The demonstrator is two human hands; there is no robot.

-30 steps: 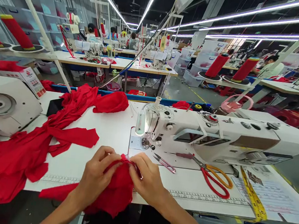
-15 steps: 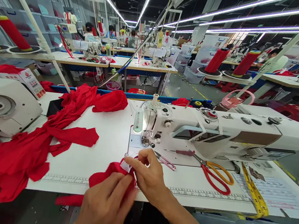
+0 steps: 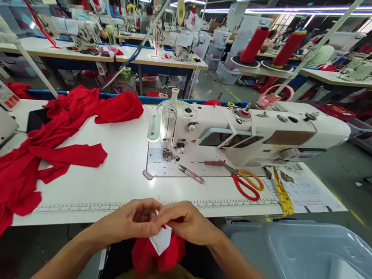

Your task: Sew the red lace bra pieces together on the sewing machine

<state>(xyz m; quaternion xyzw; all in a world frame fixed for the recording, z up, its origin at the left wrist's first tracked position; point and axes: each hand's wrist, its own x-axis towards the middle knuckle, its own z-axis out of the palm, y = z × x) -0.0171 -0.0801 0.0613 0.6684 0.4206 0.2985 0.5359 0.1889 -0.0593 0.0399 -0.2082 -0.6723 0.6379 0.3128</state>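
Both hands meet just in front of the table's front edge. My left hand (image 3: pixel 126 222) pinches the top of a red fabric piece (image 3: pixel 173 254) with its fingers closed. Beside it my right hand (image 3: pixel 193 223) is closed on the same fabric, thumb and fingertips together. A white patch with thin red lines (image 3: pixel 161 240) shows on the fabric just below my fingertips; whether it is sewn on I cannot tell. The fabric hangs down over my lap, and the part inside my fingers is hidden. Beyond my hands, thread snips (image 3: pixel 191 173) lie by the sewing machine (image 3: pixel 214 129).
Red fabric strips (image 3: pixel 36 154) are heaped on the left of the table (image 3: pixel 119 159). Scissors (image 3: pixel 244 182), an awl (image 3: pixel 213 163) and a yellow tape measure (image 3: pixel 282 193) lie on the right. A translucent plastic bin (image 3: pixel 310 256) stands at the lower right.
My hands have drawn the red fabric back from the table to above my lap. The white patch has become more exposed. The view has tilted down and turned right.
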